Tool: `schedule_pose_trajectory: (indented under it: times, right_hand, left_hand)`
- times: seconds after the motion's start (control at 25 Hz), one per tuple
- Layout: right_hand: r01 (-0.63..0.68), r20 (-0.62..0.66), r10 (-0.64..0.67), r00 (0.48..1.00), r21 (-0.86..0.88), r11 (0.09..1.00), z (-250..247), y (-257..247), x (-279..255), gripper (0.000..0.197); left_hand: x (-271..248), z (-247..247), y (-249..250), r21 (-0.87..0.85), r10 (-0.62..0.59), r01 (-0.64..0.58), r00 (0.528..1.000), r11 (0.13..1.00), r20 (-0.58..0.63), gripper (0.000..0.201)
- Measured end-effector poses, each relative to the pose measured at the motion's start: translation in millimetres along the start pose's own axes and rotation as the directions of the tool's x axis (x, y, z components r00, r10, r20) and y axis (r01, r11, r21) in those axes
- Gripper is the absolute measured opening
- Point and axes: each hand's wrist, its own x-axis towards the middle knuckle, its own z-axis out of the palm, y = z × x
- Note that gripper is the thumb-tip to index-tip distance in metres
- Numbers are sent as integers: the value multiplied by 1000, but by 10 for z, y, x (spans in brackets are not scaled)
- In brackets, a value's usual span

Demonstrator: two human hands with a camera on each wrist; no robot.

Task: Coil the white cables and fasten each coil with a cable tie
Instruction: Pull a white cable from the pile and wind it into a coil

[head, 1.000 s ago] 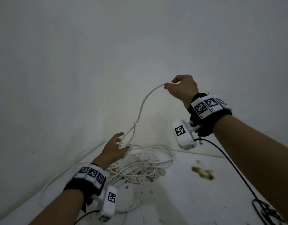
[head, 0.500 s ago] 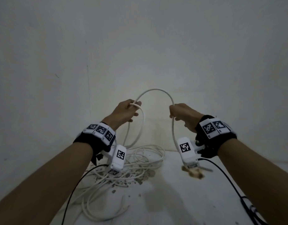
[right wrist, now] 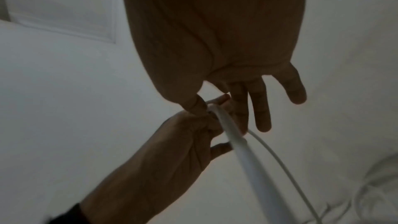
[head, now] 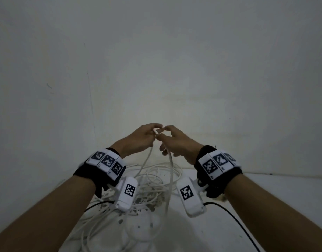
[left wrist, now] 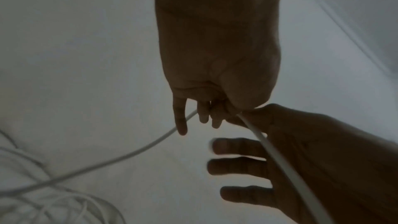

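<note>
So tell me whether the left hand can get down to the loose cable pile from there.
Probably yes: the left hand pinches a cable above the pile, nothing between, but must release first.

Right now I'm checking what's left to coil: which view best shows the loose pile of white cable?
The head view: the loose pile of white cable lies spread below both wrists. The left wrist view catches blurred loops at its corner; the right wrist view, a faint edge.

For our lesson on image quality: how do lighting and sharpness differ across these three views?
Head view: dim but even, left hand, right hand and white cable fairly sharp, edges bowed by the wide lens. Left wrist view: hands backlit, dark. Right wrist view: likewise dark, near cable blurred.
</note>
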Motion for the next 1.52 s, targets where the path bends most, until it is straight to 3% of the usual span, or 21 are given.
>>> schedule_pose_trajectory:
  times: [0.12, 0.2, 0.24, 0.32, 0.36, 0.4, 0.52, 0.6, 0.68, 0.76, 0.84, 0.92, 1.0, 1.08, 1.16, 1.2, 1.24, 1.28, 1.36, 1.44, 1.52]
  right_hand:
    - [25, -59, -12, 998, 209, 978, 0, -11, 27, 26]
    - [80, -133, -39, 990, 318, 945, -92, -104, 24, 26]
    - [117, -145, -70, 987, 345, 931, -154, -169, 13, 27]
    - [191, -129, -153, 980, 384, 903, -252, -295, -7, 29]
    - [225, -125, -190, 974, 407, 885, -282, -342, -20, 29]
    - [255, -128, -221, 967, 433, 864, -296, -372, -30, 28]
    - [317, -193, -252, 948, 525, 790, -311, -307, -41, 27]
    - [341, -285, -206, 936, 590, 732, -338, -182, -19, 27]
    - [374, -425, -95, 900, 642, 669, -399, -13, 29, 28]
    - [407, -549, 42, 835, 667, 624, -476, 178, 64, 28]
    - [416, -633, 128, 764, 634, 652, -517, 368, 62, 29]
    - [408, -684, 132, 717, 566, 716, -514, 534, 28, 29]
    - [381, -656, 23, 754, 465, 799, -482, 644, -46, 28]
    - [321, -485, -140, 863, 314, 894, -430, 658, -165, 26]
    - [269, -198, -239, 951, 143, 953, -337, 600, -313, 22]
    - [267, -53, -265, 963, 59, 962, -278, 573, -381, 20]
    - [279, 71, -277, 958, -21, 960, -217, 559, -432, 18]
    - [290, 163, -272, 948, -95, 952, -156, 566, -461, 16]
    - [260, 230, -207, 951, -232, 937, -71, 642, -435, 15]
    - [161, 137, -124, 983, -307, 938, -29, 747, -365, 15]
    - [77, 3, -79, 997, -274, 959, -31, 813, -313, 14]
  left_hand:
    - [-85, -199, -251, -44, -89, 81, 973, 996, -214, 21]
    - [-178, -289, -530, 72, -168, 187, 962, 980, -216, 29]
    - [-217, -285, -720, 155, -210, 238, 961, 959, -177, 48]
    - [-258, -170, -1058, 233, -317, 323, 946, 917, -67, 105]
    - [-246, -75, -1175, 206, -349, 347, 937, 915, -27, 122]
    - [-215, 21, -1263, 135, -353, 351, 936, 926, -15, 123]
    - [-115, 214, -1398, -67, -318, 314, 946, 947, -56, 75]
    - [-108, 276, -1457, 68, -339, 333, 937, 940, 90, 52]
    - [-174, 332, -1575, 181, -386, 351, 894, 919, 228, 52]
    - [-239, 337, -1692, 240, -405, 346, 874, 907, 270, 52]
    - [-285, 297, -1777, 276, -388, 322, 891, 906, 235, 46]
    - [-290, 220, -1780, 92, -415, 410, 909, 908, 45, 41]
    - [-229, 133, -1750, -373, -562, 488, 819, 789, -118, 38]
    - [-116, 68, -1720, -783, -635, 322, 763, 532, -118, 29]
    - [-18, 63, -1602, -958, -631, 76, 766, 278, -122, 21]
    - [13, 98, -1511, -976, -610, 4, 781, 216, -132, 22]
    - [39, 160, -1402, -976, -575, -16, 806, 215, -140, 21]
    - [36, 231, -1256, -962, -524, 24, 842, 272, -127, 21]
    - [13, 378, -962, -858, -405, 189, 914, 477, -24, 25]
    - [-5, 516, -746, -742, -324, 281, 942, 609, 91, 28]
    - [2, 622, -639, -709, -255, 268, 958, 652, 129, 30]
